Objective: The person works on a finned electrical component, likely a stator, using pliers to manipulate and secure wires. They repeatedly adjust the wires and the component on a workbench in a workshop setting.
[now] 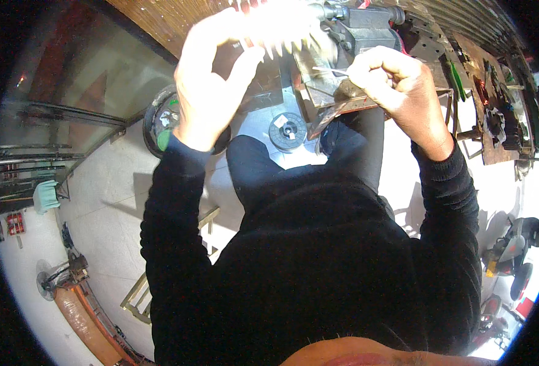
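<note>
My left hand is raised at the upper left, its thumb and fingers bent around the edge of a glaring white piece with several pointed tips and dark red bits. Strong light washes out the piece, so its kind is unclear. Across from it, my right hand is closed in a pinch on a thin light rod, which points left toward the bright piece. Behind the rod, a dark grey machine with a cylindrical end stands on the workbench.
A black spool lies on the tiled floor beyond my knees. To the left stands a round dark bin with green and white scraps. Tools, including a green-handled one, lie on the bench at right. A wooden frame sits at lower left.
</note>
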Action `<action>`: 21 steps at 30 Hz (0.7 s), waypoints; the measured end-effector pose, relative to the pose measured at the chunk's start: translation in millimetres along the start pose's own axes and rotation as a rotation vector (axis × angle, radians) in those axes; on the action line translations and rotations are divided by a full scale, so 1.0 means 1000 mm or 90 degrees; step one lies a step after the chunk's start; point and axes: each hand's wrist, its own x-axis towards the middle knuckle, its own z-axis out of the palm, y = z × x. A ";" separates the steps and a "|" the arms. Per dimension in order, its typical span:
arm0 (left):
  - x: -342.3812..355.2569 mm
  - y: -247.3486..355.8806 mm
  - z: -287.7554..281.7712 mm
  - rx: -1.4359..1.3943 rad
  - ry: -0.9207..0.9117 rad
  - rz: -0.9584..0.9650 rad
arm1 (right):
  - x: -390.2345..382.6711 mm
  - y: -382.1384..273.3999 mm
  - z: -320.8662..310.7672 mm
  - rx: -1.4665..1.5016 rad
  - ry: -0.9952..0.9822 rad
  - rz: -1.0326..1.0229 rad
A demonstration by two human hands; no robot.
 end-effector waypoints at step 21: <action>-0.003 -0.035 0.027 -0.092 0.039 -0.249 | 0.028 -0.017 0.020 0.082 0.149 -0.008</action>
